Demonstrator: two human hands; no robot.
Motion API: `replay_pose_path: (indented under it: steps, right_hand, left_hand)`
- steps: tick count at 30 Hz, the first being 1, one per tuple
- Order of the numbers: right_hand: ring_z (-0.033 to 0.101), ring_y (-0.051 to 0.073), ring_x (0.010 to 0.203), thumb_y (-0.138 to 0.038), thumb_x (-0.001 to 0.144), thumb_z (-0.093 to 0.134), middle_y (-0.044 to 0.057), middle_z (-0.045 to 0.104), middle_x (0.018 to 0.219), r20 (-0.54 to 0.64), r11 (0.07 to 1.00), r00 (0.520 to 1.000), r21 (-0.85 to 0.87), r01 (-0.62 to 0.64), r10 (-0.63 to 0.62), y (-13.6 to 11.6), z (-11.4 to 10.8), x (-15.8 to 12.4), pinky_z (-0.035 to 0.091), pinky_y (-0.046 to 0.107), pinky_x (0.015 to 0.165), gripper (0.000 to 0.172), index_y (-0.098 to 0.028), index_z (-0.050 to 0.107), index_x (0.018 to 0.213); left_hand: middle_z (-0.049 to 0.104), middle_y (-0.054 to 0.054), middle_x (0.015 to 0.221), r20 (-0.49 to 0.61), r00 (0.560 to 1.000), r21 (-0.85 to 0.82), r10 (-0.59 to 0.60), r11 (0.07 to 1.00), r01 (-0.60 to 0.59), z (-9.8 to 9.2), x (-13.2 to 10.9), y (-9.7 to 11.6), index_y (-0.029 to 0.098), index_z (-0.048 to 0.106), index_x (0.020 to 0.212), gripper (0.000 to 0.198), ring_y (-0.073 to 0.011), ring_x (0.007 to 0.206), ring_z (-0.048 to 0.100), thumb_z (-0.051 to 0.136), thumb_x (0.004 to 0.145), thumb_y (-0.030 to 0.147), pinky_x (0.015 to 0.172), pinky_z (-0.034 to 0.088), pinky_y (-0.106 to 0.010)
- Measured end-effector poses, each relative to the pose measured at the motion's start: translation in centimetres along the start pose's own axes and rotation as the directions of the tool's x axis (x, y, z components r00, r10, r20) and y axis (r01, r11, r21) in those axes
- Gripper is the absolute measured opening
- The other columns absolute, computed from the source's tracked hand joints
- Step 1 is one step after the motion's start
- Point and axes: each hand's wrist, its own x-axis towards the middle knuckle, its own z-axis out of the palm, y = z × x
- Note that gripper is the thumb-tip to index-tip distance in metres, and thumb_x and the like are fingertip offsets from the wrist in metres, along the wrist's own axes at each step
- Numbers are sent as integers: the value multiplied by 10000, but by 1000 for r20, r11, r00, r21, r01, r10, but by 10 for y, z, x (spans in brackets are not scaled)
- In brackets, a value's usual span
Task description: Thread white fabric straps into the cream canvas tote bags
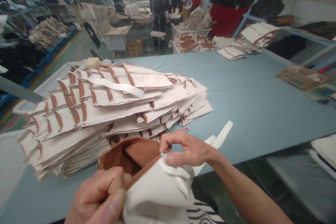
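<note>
A cream piece with a brown suede-like lining (157, 185) is held up before me, its top edge curved open like a tube or pouch. My left hand (102, 196) is closed on the near end of that edge, thumb on the cream outside. My right hand (187, 150) pinches the edge farther along, where small white tabs (181, 173) hang on the outside. A white strip (223, 134) sticks out beyond my right wrist; where it is attached is hidden. Just past my right hand lies a pink clip (184, 129) on the table.
Large stacks of similar cream pieces (118, 112) cover the left of the blue-green table (252, 101), a loose white strip (115, 85) on top. More pieces (231, 53) and an open cardboard box (301, 77) lie at the far right. Beyond stand bins (193, 42) and two people.
</note>
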Motion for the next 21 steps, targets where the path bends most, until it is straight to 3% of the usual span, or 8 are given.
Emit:
replay_pose_path:
  steps: [4,8,12,15,17,18,21]
  right_hand:
    - [471,111,648,-526,888,727,-24,565,712,-20,989,1000,145,-6,9,-9,1,-2,391,209,560,392,-165,610,788]
    - [423,95,617,-583,888,740,-41,524,690,-18,972,1000,233,14,-10,-19,6,6,395,203,555,456,-167,592,775]
    - [415,86,616,-504,906,752,-49,517,708,-40,974,998,218,55,-47,-27,11,12,390,197,562,390,-167,592,794]
    - [432,81,611,-384,921,752,-53,534,713,-40,985,995,144,99,-94,-31,14,14,363,191,552,281,-163,614,815]
    - [451,80,620,-320,933,740,-50,557,734,-36,987,990,72,142,-139,-34,16,17,361,193,565,218,-162,632,828]
    - [462,82,630,-298,941,731,-47,571,748,-36,986,986,23,164,-163,-36,17,19,368,196,581,195,-164,638,835]
    - [515,97,676,-249,974,692,-27,630,797,-25,962,973,-158,222,-228,-43,20,22,407,217,653,148,-172,643,857]
  left_hand:
    - [442,53,530,-137,978,206,156,970,-126,-4,-3,-13,234,395,660,382,-97,429,452,423,1040,261,436,338,-238]
    - [470,62,552,-186,978,335,94,942,-27,-8,1,-29,235,411,669,347,-99,456,449,486,1008,236,456,340,-229]
    - [572,44,648,-76,997,238,-15,971,33,-20,7,-34,234,488,755,295,-118,556,548,472,1045,287,521,437,-199]
    - [745,-47,1026,-51,999,178,11,984,-1,-30,14,-28,233,636,1110,227,-195,907,702,447,1060,349,765,579,-246]
    - [725,-81,1241,-32,999,170,43,985,-37,-34,19,-18,247,614,1277,298,-233,1099,695,478,1051,386,912,583,-293]
    - [729,-68,1227,-4,999,161,48,986,-47,-34,22,-13,254,628,1252,280,-223,1089,699,487,1049,386,921,580,-284]
    - [739,18,932,64,997,131,40,990,-48,-33,28,4,262,665,972,275,-152,859,708,419,1078,326,797,576,-206]
